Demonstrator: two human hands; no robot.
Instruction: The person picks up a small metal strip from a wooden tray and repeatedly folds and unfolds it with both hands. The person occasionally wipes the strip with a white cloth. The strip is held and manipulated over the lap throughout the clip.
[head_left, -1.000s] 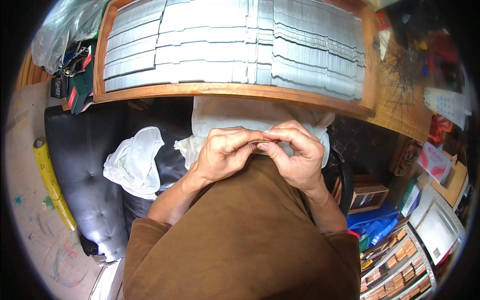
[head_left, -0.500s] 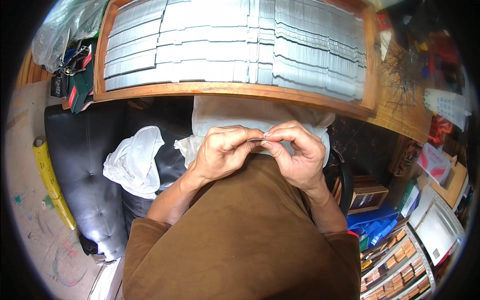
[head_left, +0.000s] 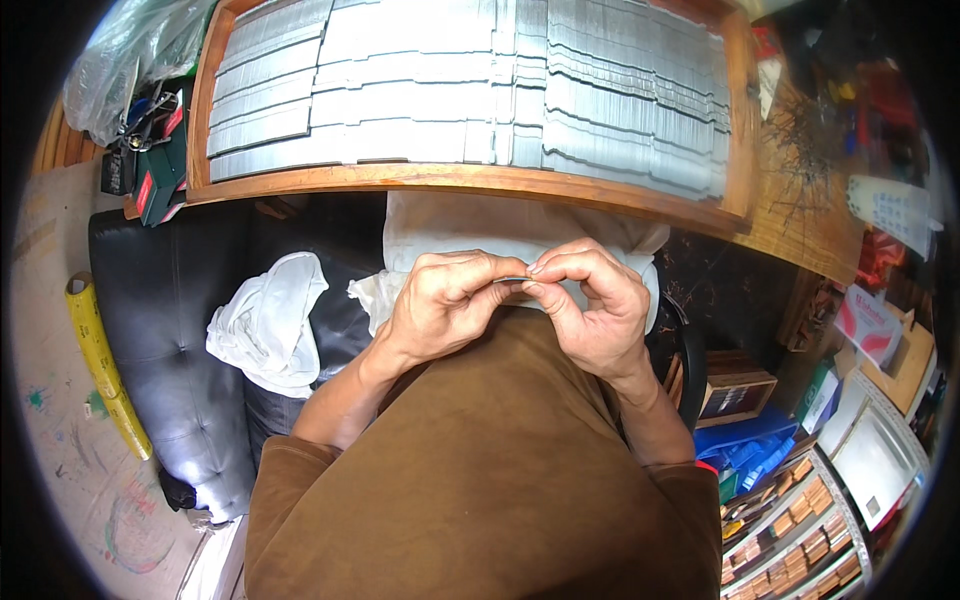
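My left hand (head_left: 445, 305) and my right hand (head_left: 590, 305) meet in front of my chest, fingertips pinched together on a small thin grey metal strip (head_left: 513, 280). Only a sliver of the strip shows between the fingers. Under the hands lies a white cloth (head_left: 480, 230) on my lap. Just beyond them stands a wooden tray (head_left: 460, 178) filled with rows of several stacked grey metal strips (head_left: 450, 90). My brown shirt fills the lower middle of the view.
A black padded seat (head_left: 170, 340) with a crumpled white rag (head_left: 265, 325) is at my left. A yellow roll (head_left: 100, 360) lies on the floor. Boxes and a rack of small parts (head_left: 800, 520) crowd the right. A clear plastic bag (head_left: 130, 50) sits top left.
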